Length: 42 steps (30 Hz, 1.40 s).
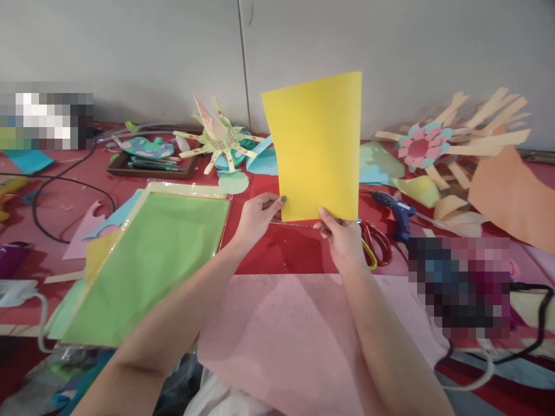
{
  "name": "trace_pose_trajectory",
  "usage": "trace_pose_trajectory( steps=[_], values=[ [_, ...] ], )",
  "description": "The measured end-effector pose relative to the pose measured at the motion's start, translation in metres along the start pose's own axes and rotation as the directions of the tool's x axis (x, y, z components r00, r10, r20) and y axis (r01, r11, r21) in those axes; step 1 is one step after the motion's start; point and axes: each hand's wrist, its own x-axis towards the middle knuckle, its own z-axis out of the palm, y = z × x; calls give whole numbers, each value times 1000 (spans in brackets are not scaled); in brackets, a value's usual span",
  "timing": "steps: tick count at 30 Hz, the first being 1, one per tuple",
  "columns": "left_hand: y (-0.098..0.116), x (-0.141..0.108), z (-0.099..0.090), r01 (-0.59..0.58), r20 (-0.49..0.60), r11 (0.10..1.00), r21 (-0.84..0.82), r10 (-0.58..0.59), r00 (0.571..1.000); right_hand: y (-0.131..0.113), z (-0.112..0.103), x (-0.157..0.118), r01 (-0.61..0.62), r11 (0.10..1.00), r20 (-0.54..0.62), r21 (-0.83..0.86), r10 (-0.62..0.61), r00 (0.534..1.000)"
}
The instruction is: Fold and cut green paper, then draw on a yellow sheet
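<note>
A yellow sheet of paper (318,150) stands upright in front of me above the red table (277,248). My left hand (258,216) pinches its lower left corner between thumb and fingers. At the bottom edge, towards the right, my right hand (342,237) grips the sheet with the thumb on the near face. Scissors (377,245) with red and yellow handles lie just right of my right hand, their blades partly hidden. A large pink sheet (277,335) spreads below my hands, at the table's near edge.
Green paper (160,260) in a clear sleeve lies at the left. Behind are a brown tray (151,169) of pens and a paper craft with strips (217,138). To the right are a blue glue gun (396,214), a paper flower (425,145), orange paper (511,190) and cables.
</note>
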Motion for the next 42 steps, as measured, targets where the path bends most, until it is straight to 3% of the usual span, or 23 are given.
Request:
trace_pose_trajectory(
  steps=[14, 42],
  values=[
    [-3, 1, 2, 29, 59, 998, -57, -26, 998, 1, -1, 2, 67, 996, -38, 57, -65, 997],
    [-3, 2, 1, 31, 76, 997, -72, -25, 997, 0, -2, 3, 32, 999, -38, 37, -31, 999]
  ],
)
